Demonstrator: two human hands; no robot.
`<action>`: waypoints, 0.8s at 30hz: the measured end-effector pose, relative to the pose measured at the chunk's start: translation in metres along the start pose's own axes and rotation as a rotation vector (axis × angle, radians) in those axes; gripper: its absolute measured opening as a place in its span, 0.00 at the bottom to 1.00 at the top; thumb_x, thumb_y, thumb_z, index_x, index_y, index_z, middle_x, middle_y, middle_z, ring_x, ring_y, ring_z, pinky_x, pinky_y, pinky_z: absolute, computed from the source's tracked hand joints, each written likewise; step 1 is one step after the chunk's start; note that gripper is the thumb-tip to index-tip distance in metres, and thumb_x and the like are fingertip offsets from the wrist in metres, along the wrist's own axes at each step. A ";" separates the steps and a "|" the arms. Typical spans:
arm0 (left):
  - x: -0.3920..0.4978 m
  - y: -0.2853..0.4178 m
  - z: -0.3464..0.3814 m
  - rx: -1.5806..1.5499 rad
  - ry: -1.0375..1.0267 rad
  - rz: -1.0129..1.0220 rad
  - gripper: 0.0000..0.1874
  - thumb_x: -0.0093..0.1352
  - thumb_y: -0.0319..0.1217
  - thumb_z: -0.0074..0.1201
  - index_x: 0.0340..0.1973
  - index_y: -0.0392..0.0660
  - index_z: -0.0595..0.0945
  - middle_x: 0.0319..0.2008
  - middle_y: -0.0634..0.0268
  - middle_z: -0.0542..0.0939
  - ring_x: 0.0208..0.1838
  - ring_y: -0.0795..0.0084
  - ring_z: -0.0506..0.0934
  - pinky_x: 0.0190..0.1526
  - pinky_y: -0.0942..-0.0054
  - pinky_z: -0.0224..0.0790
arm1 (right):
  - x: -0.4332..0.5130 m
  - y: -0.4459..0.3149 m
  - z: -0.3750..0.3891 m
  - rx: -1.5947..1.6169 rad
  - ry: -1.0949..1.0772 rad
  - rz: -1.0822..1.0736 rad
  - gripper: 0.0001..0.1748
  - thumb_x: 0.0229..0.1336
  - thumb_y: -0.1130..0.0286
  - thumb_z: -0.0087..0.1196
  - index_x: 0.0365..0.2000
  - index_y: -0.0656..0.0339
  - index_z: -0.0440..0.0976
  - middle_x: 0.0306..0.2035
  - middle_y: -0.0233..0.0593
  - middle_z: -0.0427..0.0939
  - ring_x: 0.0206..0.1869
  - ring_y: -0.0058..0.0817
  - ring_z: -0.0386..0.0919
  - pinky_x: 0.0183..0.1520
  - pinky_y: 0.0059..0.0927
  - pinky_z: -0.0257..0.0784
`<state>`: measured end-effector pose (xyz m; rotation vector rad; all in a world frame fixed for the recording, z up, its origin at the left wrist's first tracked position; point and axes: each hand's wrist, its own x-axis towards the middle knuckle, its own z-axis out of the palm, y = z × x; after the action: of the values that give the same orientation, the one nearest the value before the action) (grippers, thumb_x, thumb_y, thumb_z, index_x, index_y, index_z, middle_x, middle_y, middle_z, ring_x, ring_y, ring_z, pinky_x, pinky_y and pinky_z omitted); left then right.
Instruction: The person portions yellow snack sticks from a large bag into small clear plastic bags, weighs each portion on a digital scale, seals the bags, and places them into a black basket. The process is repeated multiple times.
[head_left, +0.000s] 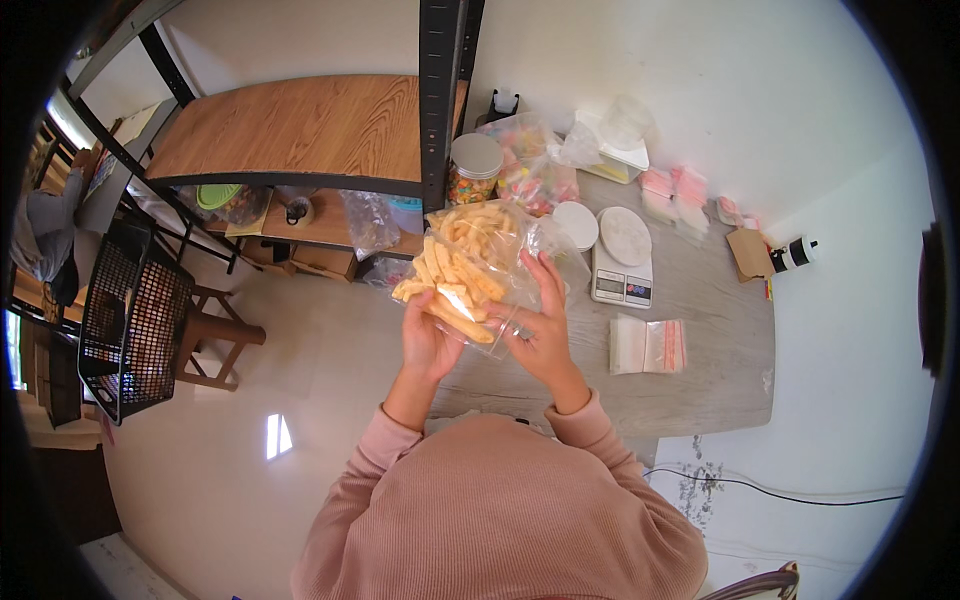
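Observation:
A small clear plastic bag of yellow puffed snack sticks (450, 289) is tilted up in front of me. My left hand (431, 341) supports its lower left side, the thumb pressed on the front. At the bag's lower right edge, my right hand (546, 330) grips the plastic with its thumb side while the other fingers spread upward. More snack sticks in clear plastic (476, 225) show just behind. To the right stands a white digital kitchen scale (622, 289) with a round top. A stack of clear zip bags (646, 345) lies nearer to me on the grey wooden table (712, 352).
Behind the hands stand a lidded jar of colourful snacks (475, 172), bags of coloured snacks (536, 176) and a round white lid (576, 225). A black-framed shelf (442, 97) rises at left. A black plastic basket (135, 322) rests by a brown stool (217, 330); another person (49, 217) is beyond.

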<state>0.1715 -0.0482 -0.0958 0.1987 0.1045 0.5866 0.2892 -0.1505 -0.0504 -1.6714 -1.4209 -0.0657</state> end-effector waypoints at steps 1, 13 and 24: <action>0.001 0.000 -0.001 -0.051 -0.009 0.018 0.24 0.69 0.39 0.38 0.57 0.41 0.62 0.55 0.58 0.68 0.57 0.64 0.67 0.58 0.63 0.58 | -0.001 0.001 0.001 0.004 -0.003 -0.008 0.13 0.38 0.69 0.62 0.31 0.46 0.81 0.59 0.45 0.60 0.63 0.48 0.51 0.63 0.43 0.46; 0.006 -0.009 -0.011 0.194 0.247 0.079 0.21 0.68 0.27 0.44 0.56 0.40 0.62 0.53 0.62 0.69 0.56 0.71 0.68 0.57 0.71 0.60 | -0.003 0.004 0.014 -0.020 0.049 0.092 0.13 0.39 0.69 0.63 0.32 0.48 0.82 0.61 0.46 0.57 0.64 0.49 0.48 0.64 0.44 0.45; 0.005 -0.017 -0.011 0.468 0.250 0.268 0.19 0.68 0.25 0.45 0.55 0.40 0.65 0.52 0.64 0.70 0.53 0.73 0.69 0.53 0.72 0.63 | -0.001 0.009 0.020 -0.020 0.048 0.063 0.14 0.32 0.66 0.67 0.28 0.47 0.82 0.60 0.45 0.59 0.65 0.49 0.46 0.64 0.45 0.45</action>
<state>0.1831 -0.0581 -0.1104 0.6003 0.4645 0.8478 0.2866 -0.1372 -0.0681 -1.7188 -1.3354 -0.0839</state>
